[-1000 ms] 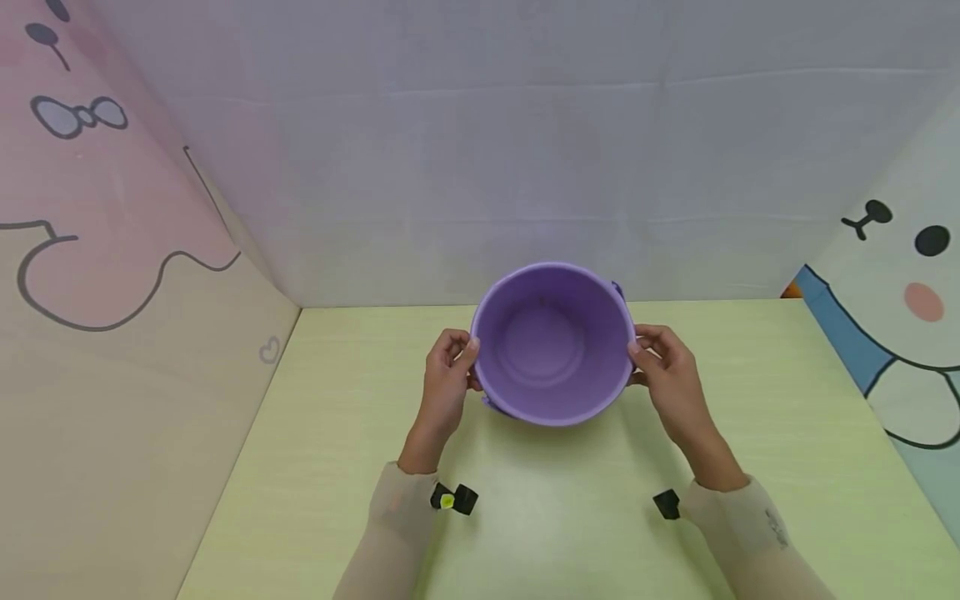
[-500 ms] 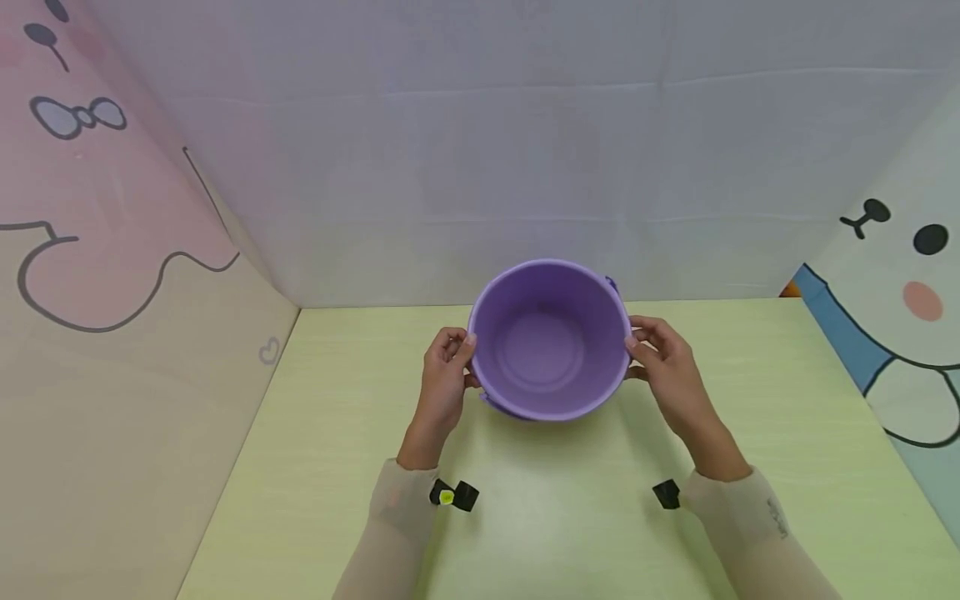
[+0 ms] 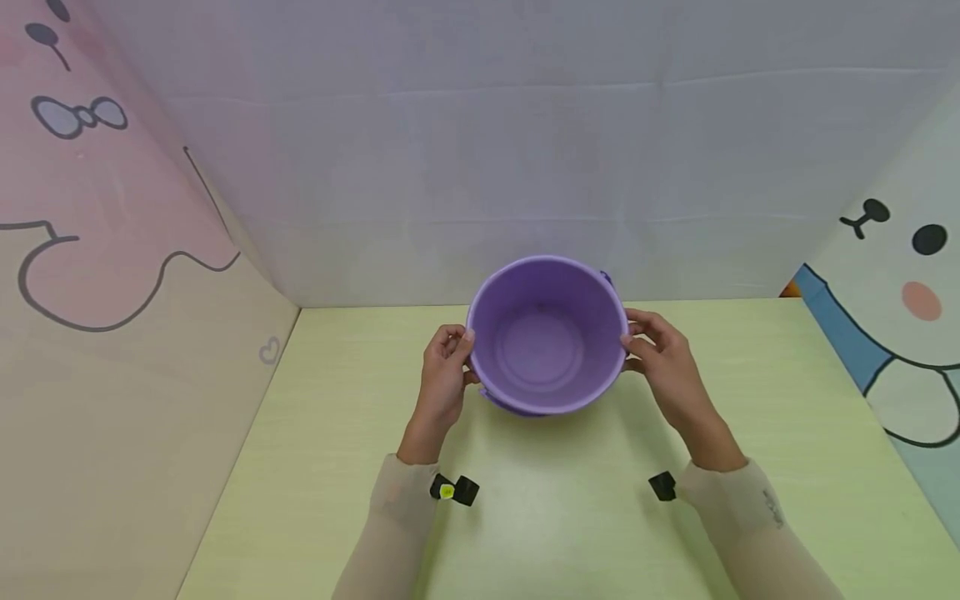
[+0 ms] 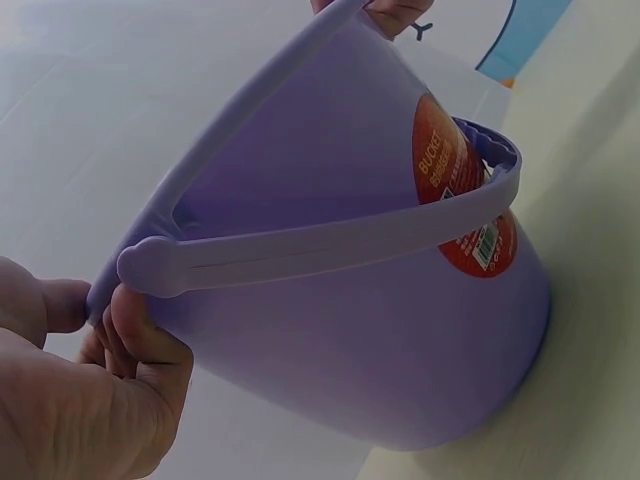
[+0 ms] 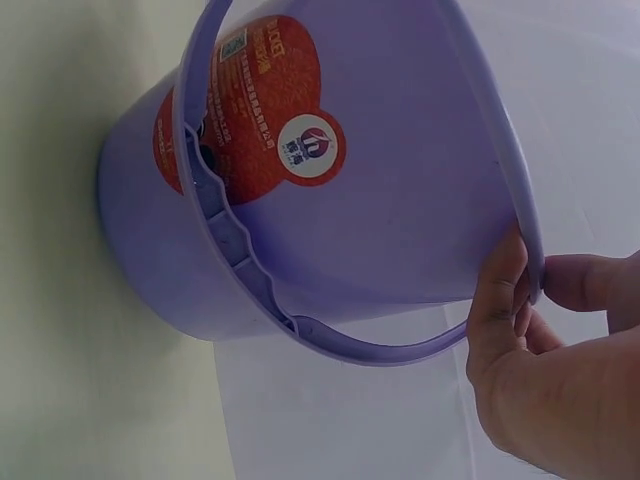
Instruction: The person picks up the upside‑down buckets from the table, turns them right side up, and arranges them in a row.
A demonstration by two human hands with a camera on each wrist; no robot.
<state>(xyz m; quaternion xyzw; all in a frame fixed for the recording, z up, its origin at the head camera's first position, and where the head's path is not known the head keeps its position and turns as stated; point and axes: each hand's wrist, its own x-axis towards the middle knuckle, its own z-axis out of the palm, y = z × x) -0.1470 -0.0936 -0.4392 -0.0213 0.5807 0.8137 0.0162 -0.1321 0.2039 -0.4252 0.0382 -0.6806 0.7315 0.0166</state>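
Note:
A purple plastic bucket (image 3: 540, 342) stands on the table, its open top facing the head camera and nothing visible inside. My left hand (image 3: 445, 375) pinches the left side of the rim, thumb inside and fingers beneath, close to the handle's pivot. On the opposite side my right hand (image 3: 670, 371) pinches the rim the same way. In the left wrist view the handle (image 4: 340, 245) hangs down across the bucket's near side. A red label (image 5: 260, 110) is stuck to the outer wall, plain in the right wrist view.
The pale yellow-green table (image 3: 337, 417) meets a white back wall (image 3: 450, 167) just behind the bucket. Printed cartoon panels rise on both sides, a pink one (image 3: 112, 183) on the left and a white bear (image 3: 892, 275) on the right.
The bucket has shifted slightly away from me and a little to the left. Both hands have moved along with it, still pinching its rim.

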